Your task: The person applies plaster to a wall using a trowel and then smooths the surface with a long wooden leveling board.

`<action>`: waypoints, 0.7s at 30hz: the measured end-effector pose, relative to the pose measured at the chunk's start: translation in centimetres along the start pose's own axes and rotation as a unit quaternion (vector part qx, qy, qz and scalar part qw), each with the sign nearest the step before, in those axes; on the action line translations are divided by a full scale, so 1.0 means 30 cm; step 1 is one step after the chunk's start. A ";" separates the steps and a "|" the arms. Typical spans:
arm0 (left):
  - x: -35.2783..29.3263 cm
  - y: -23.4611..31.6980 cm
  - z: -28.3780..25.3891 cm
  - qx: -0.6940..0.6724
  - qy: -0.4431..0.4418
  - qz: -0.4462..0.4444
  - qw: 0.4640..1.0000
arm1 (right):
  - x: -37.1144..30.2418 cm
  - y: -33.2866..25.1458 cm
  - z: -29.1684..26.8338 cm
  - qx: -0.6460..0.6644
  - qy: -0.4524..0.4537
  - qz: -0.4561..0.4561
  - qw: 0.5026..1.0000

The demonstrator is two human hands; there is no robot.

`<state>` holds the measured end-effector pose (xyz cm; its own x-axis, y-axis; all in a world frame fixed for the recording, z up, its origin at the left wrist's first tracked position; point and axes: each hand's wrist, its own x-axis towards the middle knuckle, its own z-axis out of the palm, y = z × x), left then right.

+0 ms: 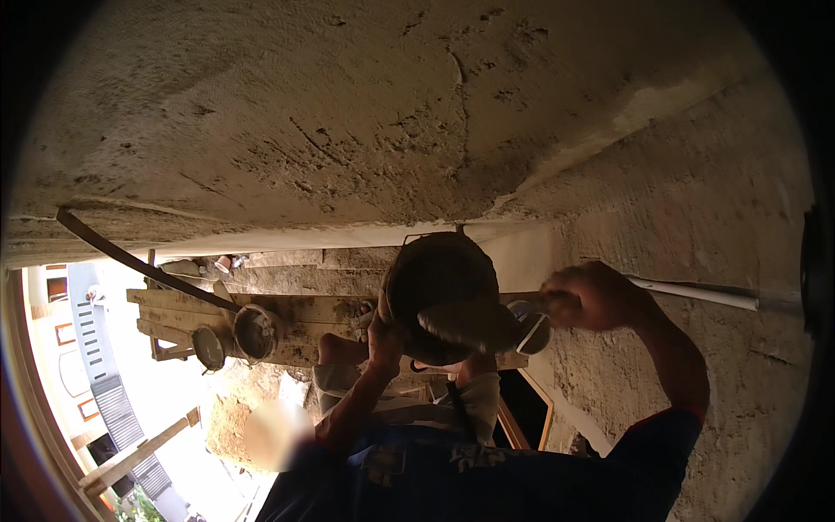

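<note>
My left hand point(384, 346) grips the near left side of a dark round bucket point(439, 277), which is tilted with its mouth toward me. In my right hand point(593, 296), closed round the handle, is a trowel point(470, 325). Its broad, mortar-coloured blade points left across the bucket's mouth. Whether the blade touches the rim I cannot tell. The bucket's inside is too dark to make out. Beneath the trowel's handle shows part of a round grey thing point(534, 332) with a pale strip across it.
A rough plastered surface point(365, 122) spreads overhead, meeting a wall point(696, 191) on the right. A white pipe point(700, 294) juts along that wall. Wooden planks point(304, 326) lie below, bearing two buckets point(255, 334) at left. A long curved strip point(143, 259) leans there. Bright outdoors lies beyond.
</note>
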<state>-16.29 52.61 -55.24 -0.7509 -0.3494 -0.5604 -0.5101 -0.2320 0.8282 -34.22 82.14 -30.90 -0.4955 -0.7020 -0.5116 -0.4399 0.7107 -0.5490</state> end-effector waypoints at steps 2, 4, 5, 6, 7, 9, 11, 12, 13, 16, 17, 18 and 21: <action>-0.016 -0.023 0.037 -0.025 -0.028 -0.016 0.999 | 0.059 0.126 -0.027 0.018 0.045 0.023 0.999; -0.042 -0.002 0.028 -0.061 -0.065 -0.036 0.995 | 0.016 0.159 -0.106 -0.007 0.219 0.067 0.973; -0.043 0.027 0.003 -0.076 -0.070 -0.036 0.994 | -0.040 0.114 -0.201 -0.012 0.318 0.085 0.944; -0.079 0.033 -0.045 -0.085 -0.066 -0.047 0.993 | -0.082 0.048 -0.264 -0.049 0.334 0.043 0.940; -0.080 0.047 -0.012 -0.095 -0.088 -0.051 0.990 | -0.198 -0.047 -0.329 -0.119 0.362 0.040 0.924; -0.100 0.078 0.009 -0.081 -0.086 -0.087 0.989 | -0.258 -0.112 -0.295 -0.106 0.318 0.066 0.940; -0.140 0.135 0.022 -0.069 -0.076 -0.072 0.992 | -0.240 -0.110 -0.216 -0.074 0.242 0.071 0.965; -0.158 0.158 0.044 -0.061 -0.081 -0.057 0.993 | -0.239 -0.095 -0.166 -0.075 0.205 0.063 0.974; -0.163 0.143 0.065 -0.062 -0.086 -0.057 0.993 | -0.225 -0.076 -0.115 -0.078 0.160 0.055 0.982; -0.128 0.067 0.090 0.236 -0.096 0.177 0.951 | -0.128 -0.103 0.011 -0.120 0.074 0.118 0.983; -0.118 0.054 0.089 0.335 -0.074 0.247 0.906 | -0.086 -0.105 0.055 -0.117 0.078 0.115 0.983; -0.176 0.205 0.152 0.291 -0.070 0.173 0.938 | -0.062 -0.082 0.110 -0.257 0.112 0.103 0.954; -0.229 0.366 0.209 0.230 -0.055 0.132 0.963 | 0.017 -0.081 0.200 -0.459 0.093 0.094 0.879</action>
<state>-19.37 58.17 -42.32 -0.9065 -0.2379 -0.3487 -0.4086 0.2873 0.8663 -28.93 79.78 -33.81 -0.6999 -0.6089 -0.3734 -0.7140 0.6118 0.3406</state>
